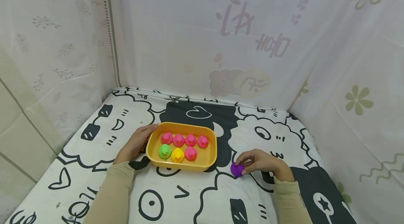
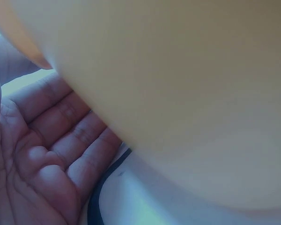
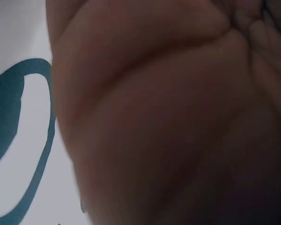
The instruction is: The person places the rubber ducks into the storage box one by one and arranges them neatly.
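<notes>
On the cloth a yellow tray holds several small rubber ducks: pink ones in the back row, then a green duck, a yellow duck and a pink duck in front. My left hand grips the tray's left end; in the left wrist view its fingers run behind the tray wall. Right of the tray, my right hand pinches a round purple toy low over the cloth. No beak or face shows on it. The right wrist view shows mostly palm.
A white and black cartoon-print cloth covers the surface. Pale printed curtains hang at the back and on both sides. A dark band circles the left wrist.
</notes>
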`<state>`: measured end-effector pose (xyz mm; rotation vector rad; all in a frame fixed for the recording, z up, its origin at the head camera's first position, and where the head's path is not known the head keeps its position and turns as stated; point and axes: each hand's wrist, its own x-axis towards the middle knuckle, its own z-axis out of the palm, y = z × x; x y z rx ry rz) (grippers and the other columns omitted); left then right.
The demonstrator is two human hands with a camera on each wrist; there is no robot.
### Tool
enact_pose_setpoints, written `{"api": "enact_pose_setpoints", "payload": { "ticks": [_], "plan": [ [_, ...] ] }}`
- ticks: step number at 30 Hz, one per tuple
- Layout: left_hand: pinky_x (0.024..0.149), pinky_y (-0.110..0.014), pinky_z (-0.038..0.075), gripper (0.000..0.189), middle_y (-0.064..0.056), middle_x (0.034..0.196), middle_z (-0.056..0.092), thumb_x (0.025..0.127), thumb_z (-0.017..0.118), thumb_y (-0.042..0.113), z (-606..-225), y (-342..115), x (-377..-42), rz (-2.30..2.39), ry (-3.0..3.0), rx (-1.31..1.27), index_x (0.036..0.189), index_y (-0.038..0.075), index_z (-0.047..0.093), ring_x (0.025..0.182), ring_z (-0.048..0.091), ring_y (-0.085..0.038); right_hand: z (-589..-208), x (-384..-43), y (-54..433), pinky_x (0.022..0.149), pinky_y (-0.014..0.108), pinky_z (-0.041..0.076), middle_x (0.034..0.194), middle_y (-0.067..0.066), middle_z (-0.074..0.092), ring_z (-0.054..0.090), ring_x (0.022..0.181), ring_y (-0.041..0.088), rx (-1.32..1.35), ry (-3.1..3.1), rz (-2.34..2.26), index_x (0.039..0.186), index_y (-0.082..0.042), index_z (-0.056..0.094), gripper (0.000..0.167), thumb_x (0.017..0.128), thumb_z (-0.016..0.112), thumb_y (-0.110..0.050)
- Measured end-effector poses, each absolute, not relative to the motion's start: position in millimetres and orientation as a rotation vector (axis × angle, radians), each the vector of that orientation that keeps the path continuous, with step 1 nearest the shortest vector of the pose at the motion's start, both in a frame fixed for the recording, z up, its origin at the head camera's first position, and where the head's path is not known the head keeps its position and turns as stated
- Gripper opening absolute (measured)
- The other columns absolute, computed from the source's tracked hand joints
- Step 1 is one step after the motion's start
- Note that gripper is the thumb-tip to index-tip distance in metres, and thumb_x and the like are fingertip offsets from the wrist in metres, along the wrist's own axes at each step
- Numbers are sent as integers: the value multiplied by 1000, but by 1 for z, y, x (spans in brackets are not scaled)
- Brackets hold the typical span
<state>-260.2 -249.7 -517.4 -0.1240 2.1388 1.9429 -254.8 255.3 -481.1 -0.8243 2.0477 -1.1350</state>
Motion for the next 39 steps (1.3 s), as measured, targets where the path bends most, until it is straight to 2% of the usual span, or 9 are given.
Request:
{"api": "enact_pose_setpoints", "payload": {
  "ticks": [10,17,24,32,39],
  "plan": [
    [78,-32,59,78,-17,128,62,93,54,67,-517,-249,-260,1954,2129,-123,146,10,51,92,66,-24,-481,-254,252,88,32,57,116,9,70,69,105,25,-821,2131,-1124,114,-9,73,26,88,78,-13],
    [82,-31,58,79,-16,136,59,94,53,68,-517,-250,-260,1943,2138,-115,148,11,49,100,65,-25,-481,-253,254,86,33,57,113,6,73,70,103,22,-833,2173,-1156,115,-9,73,26,90,76,-16],
    [84,-32,58,80,-16,138,57,93,54,68,-518,-250,-260,1943,2135,-115,149,11,47,103,65,-25,-484,-254,256,87,33,57,113,6,73,69,104,23,-839,2175,-1188,116,-9,72,25,91,75,-16],
    [83,-31,58,79,-17,138,57,94,53,68,-518,-250,-260,1943,2142,-111,149,11,48,102,64,-25,-487,-255,256,82,31,57,110,8,73,69,95,21,-808,2215,-1189,115,-9,73,24,92,75,-15],
    [84,-31,58,79,-17,139,56,95,52,67,-519,-250,-261,1949,2142,-97,149,10,47,103,64,-25,-489,-256,255,83,30,57,107,9,74,69,95,23,-798,2224,-1211,114,-8,73,23,93,74,-15]
  ]
}}
